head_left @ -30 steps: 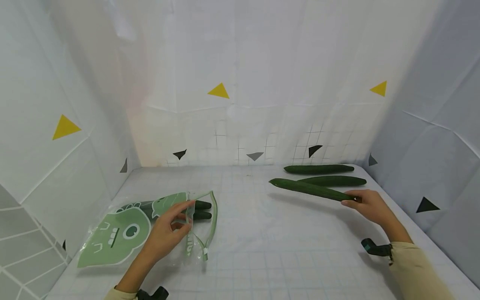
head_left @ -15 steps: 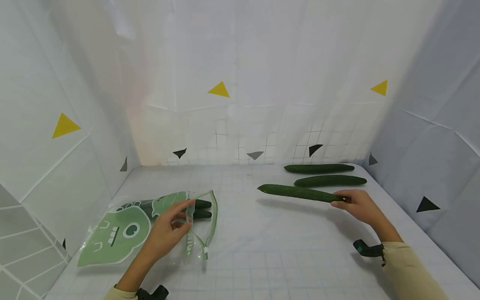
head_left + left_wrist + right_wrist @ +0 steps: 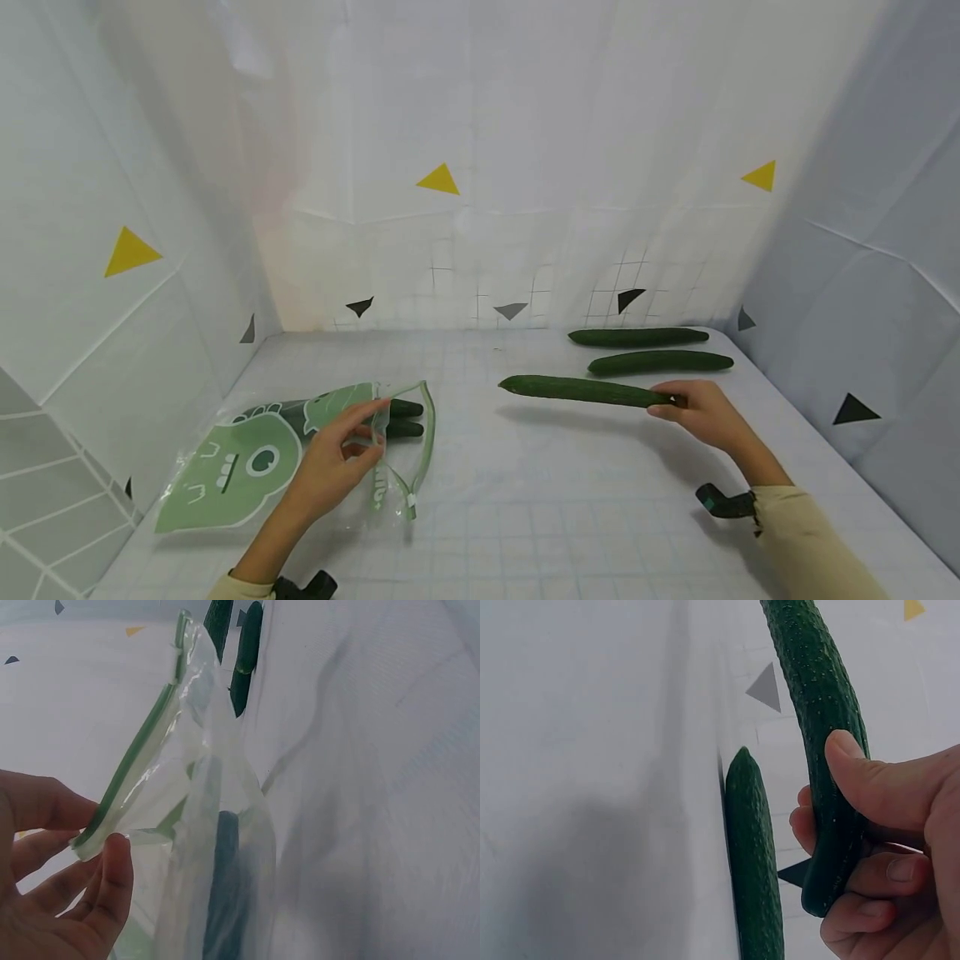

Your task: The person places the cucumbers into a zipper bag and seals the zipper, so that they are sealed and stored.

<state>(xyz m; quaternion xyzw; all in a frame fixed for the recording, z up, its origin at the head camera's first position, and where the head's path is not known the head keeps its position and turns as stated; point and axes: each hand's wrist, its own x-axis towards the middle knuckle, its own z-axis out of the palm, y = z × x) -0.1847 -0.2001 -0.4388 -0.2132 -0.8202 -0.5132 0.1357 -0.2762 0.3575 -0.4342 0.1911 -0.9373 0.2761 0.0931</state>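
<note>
My left hand (image 3: 335, 462) pinches the upper edge of a clear zip bag (image 3: 225, 475) with a green cartoon print, lying on the left of the table. The bag's mouth gapes to the right, and its green zip strip (image 3: 139, 746) shows in the left wrist view. Inside the bag lie two cucumbers (image 3: 405, 409), their ends showing at the mouth. My right hand (image 3: 701, 414) grips another cucumber (image 3: 573, 388) by its right end, thumb on top in the right wrist view. This cucumber is raised above the table, its pointed tip toward the bag.
Behind the held cucumber, two more lie on the table: a nearer cucumber (image 3: 660, 362) and a farther cucumber (image 3: 637, 337) by the back wall (image 3: 480, 275). White sheeted walls with yellow and dark triangles enclose the table (image 3: 525, 508) on the left, right and back.
My right hand has carried the cucumber leftward and slightly lower, away from the two lying behind it. My left hand and the bag have stayed in place.
</note>
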